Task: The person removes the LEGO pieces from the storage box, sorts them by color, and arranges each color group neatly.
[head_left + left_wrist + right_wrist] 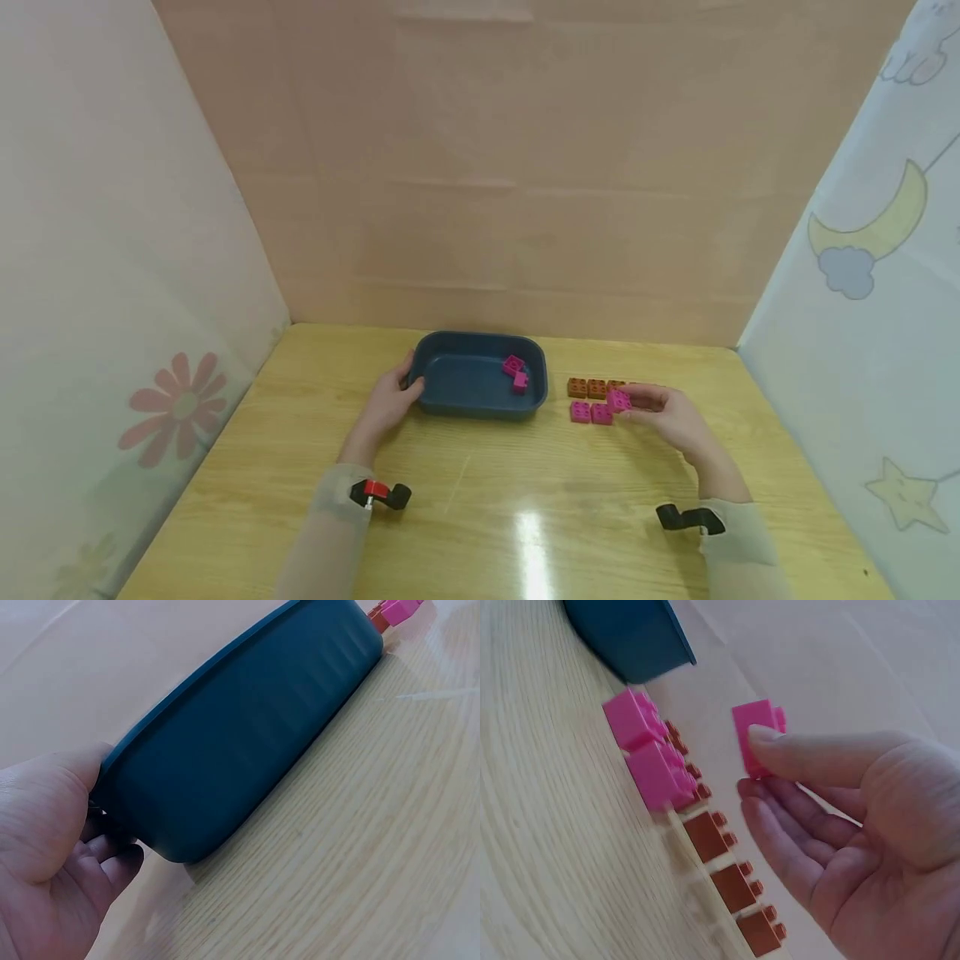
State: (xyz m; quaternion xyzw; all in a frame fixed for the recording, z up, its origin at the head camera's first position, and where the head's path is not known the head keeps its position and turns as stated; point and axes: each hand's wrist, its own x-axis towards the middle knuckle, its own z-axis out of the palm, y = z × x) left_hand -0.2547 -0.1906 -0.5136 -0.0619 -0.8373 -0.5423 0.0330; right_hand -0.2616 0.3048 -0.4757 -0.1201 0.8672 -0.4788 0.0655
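Observation:
My left hand [388, 402] grips the left end of a dark blue plastic tray [480, 411], thumb at the rim and fingers curled around the outside wall [225, 742]. Inside the tray, towards its right end, lie two pink toy bricks, one [513, 365] just behind the other [520, 382]. Between thumb and fingertips my right hand [667, 417] pinches a pink toy brick [751, 724], raised above the table. Close to its left, two more pink bricks [634, 720] stand side by side on the table, studs up.
Behind the pink bricks runs a row of several brown bricks [577, 387], partly hidden by my right hand in the head view. The wooden table [465, 500] ends at a beige backdrop [480, 208], with patterned cloth walls [862, 333] at both sides.

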